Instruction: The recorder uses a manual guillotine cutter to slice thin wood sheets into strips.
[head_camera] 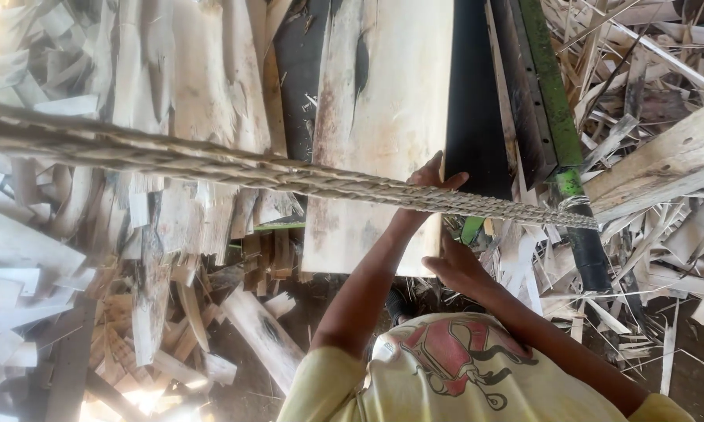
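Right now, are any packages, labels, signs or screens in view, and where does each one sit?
No packages, labels, signs or screens show.
Printed shirt graphic: bottom centre on a person's yellow shirt, red shape with black curling lines.
Everything else is bare wood sheet, scraps and a braided rope.

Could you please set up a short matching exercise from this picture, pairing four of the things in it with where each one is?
Things:
1. wide pale board
2. braided rope
3. green metal bar
4. wood offcuts

Places:
A. stretched across the picture from left to right
B. under both hands, left hand and right hand
C. piled at the lower left
D. running along the board's right side

Pairs: 1-B, 2-A, 3-D, 4-C
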